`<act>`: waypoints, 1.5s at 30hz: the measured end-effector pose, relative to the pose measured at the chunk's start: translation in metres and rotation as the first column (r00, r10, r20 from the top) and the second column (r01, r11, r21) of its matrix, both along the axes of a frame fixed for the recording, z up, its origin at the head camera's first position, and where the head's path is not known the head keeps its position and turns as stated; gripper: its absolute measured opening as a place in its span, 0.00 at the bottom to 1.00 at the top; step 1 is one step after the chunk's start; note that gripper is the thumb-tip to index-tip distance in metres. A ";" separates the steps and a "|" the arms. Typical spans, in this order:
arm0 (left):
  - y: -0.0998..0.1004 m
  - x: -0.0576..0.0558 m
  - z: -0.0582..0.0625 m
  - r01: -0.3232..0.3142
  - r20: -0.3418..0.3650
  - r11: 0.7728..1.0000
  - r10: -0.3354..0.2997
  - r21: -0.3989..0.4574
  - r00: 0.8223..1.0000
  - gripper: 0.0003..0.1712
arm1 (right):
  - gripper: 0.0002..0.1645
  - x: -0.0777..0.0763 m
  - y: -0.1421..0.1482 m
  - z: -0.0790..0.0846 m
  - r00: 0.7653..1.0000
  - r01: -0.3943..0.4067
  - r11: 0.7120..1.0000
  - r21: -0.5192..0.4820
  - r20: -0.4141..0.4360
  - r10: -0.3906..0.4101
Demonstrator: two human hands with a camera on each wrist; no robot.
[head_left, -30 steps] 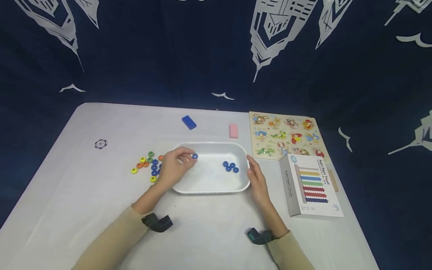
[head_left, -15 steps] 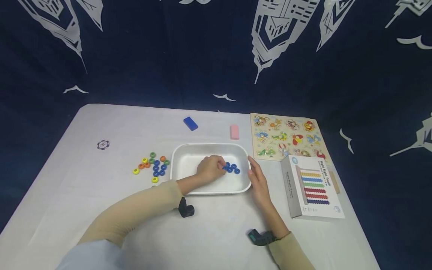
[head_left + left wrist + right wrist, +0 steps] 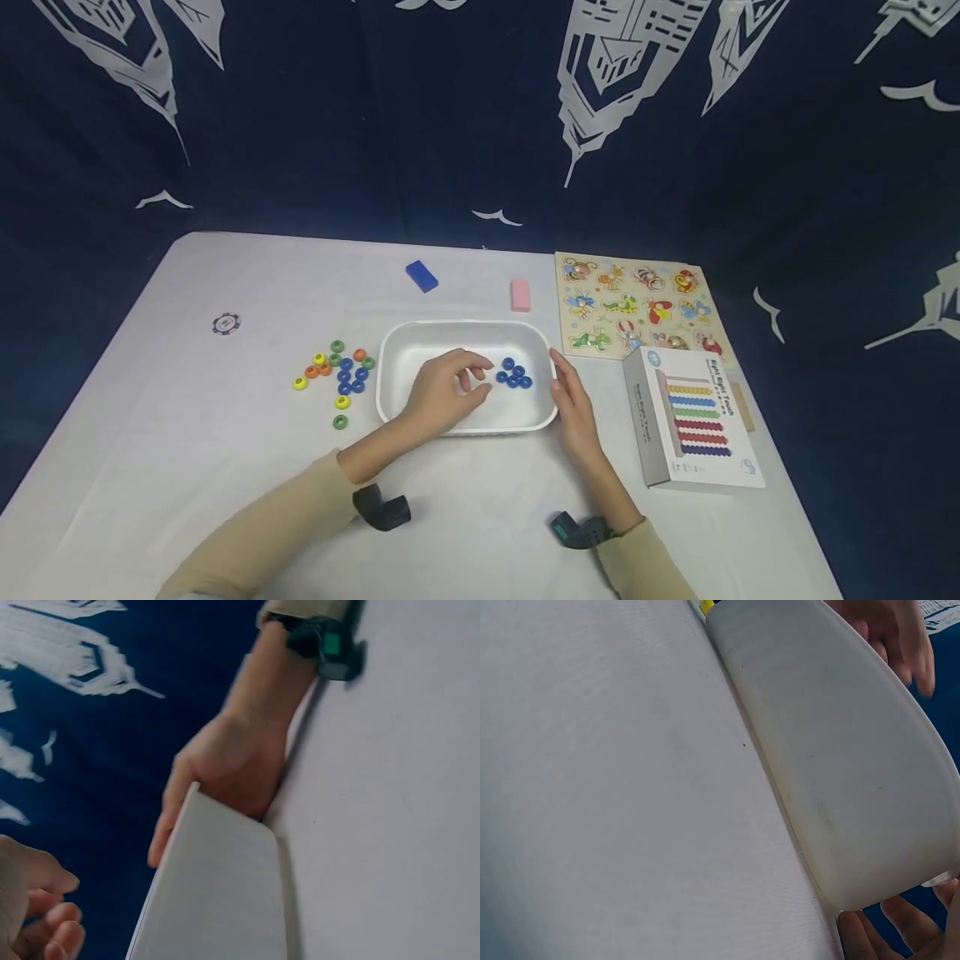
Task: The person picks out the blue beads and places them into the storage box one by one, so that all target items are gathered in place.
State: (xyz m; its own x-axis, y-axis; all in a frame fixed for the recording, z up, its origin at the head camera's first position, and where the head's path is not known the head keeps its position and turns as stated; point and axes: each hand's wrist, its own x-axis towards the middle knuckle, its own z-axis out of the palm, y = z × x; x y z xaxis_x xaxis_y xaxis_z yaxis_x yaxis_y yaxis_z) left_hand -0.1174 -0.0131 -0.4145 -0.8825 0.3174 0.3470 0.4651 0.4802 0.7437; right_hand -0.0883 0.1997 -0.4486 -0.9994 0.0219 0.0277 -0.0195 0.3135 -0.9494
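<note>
A white tray (image 3: 465, 429) lies on the table with several blue beads (image 3: 513, 382) grouped in its right half. My left hand (image 3: 444, 392) hovers over the tray's middle, just left of these beads. Its thumb and fingers are apart, with nothing seen between them. My right hand (image 3: 577, 412) touches the tray's right rim with fairly straight fingers; in the left wrist view the right hand (image 3: 232, 761) lies against the end of the tray (image 3: 225, 877). Left of the tray are loose beads: blue (image 3: 345, 376), green (image 3: 340, 422), yellow (image 3: 300, 383) and orange (image 3: 312, 372).
A blue block (image 3: 422, 276) and a pink block (image 3: 520, 295) lie behind the tray. To the right are an insect puzzle board (image 3: 618, 303) and a white box (image 3: 697, 421) picturing bead rows. A round chip-like marker (image 3: 226, 323) is at the left.
My left hand carried a blue bead rightward into the tray, let it go beside the other blue beads, then drew back slightly left with fingers spread. My right hand stayed at the rim.
</note>
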 end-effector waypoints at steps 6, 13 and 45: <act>-0.058 0.026 0.001 -0.195 -0.026 0.947 0.208 0.256 0.978 0.10 | 0.26 0.000 -0.001 0.001 1.000 0.003 1.000 -0.003 0.000 -0.003; -0.124 0.028 -0.033 -0.521 0.147 0.781 0.503 0.344 0.851 0.08 | 0.26 0.000 -0.001 0.000 1.000 0.000 1.000 -0.019 -0.013 0.000; -0.128 0.010 -0.048 -0.640 0.046 0.765 0.644 -0.073 0.764 0.14 | 0.25 -0.009 0.010 -0.029 0.998 0.001 1.000 -0.027 -0.055 -0.002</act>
State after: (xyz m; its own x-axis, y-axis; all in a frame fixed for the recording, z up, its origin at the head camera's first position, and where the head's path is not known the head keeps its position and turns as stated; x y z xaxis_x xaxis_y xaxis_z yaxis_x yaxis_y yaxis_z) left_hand -0.1078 -0.1408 -0.4621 -0.9057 -0.3166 0.2819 -0.0133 0.6859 0.7276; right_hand -0.0977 0.2099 -0.4772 -0.9963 0.0249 0.0820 -0.0715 0.2875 -0.9551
